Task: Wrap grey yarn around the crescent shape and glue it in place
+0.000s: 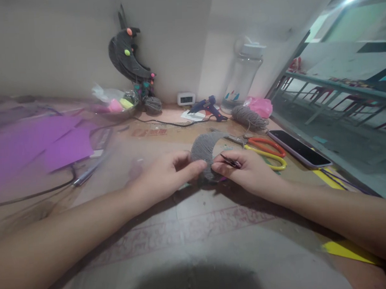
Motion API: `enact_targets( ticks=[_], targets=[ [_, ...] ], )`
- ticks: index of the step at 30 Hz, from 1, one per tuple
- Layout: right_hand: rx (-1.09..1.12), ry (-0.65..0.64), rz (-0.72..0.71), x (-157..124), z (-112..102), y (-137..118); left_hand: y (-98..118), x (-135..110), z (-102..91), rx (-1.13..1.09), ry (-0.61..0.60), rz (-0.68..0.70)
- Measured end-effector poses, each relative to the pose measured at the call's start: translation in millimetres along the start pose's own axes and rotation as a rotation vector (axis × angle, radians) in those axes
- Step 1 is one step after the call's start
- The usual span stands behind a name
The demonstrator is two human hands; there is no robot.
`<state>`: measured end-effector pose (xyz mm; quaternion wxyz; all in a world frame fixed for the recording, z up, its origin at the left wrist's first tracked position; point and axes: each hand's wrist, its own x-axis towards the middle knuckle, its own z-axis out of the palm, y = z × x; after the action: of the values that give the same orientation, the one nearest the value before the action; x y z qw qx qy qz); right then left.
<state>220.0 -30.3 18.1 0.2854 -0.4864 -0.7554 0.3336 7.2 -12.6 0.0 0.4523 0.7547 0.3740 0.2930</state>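
A crescent moon shape wrapped in grey yarn (203, 149) is held upright just above the table, in the middle of the view. My left hand (168, 173) is closed on its left edge, the thumb lying across the front. On the other side my right hand (253, 169) pinches its lower right part between thumb and fingers. A small dark pointed thing (230, 160) sticks out of my right hand; its kind is too unclear to tell. Scissors with orange and yellow handles (266, 147) lie just beyond my right hand.
Behind stand a clear water bottle (243, 76), a grey yarn skein (249, 117), a blue glue gun (207, 106) and a small white clock (186, 98). A phone (298, 148) lies right, purple sheets (65, 146) left. A dark crescent ornament (123, 58) hangs on the wall.
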Motion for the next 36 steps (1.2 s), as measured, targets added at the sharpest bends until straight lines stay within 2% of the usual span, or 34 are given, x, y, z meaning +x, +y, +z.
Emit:
enact_targets(
  ticks=[3,9,14,19,24,36],
  targets=[
    [0.031,0.010,0.011,0.1,-0.1,1.4,2.1,0.0,0.8,0.052,-0.007,-0.016],
    [0.057,-0.005,-0.012,0.9,0.0,2.2,0.3,-0.1,1.0,0.113,-0.013,0.042],
    [0.031,0.006,-0.013,1.0,-0.1,2.4,-0.9,-0.8,0.1,0.044,-0.056,0.033],
    [0.009,0.006,-0.011,0.6,-0.2,0.8,1.8,1.7,-0.7,0.008,-0.036,-0.016],
    [0.023,-0.001,-0.019,0.9,-0.3,1.6,0.6,7.1,-2.5,-0.122,-0.036,-0.086],
    [-0.027,0.027,-0.040,-0.5,0.2,0.9,0.0,0.8,1.2,-0.021,-0.038,-0.037]
  ],
)
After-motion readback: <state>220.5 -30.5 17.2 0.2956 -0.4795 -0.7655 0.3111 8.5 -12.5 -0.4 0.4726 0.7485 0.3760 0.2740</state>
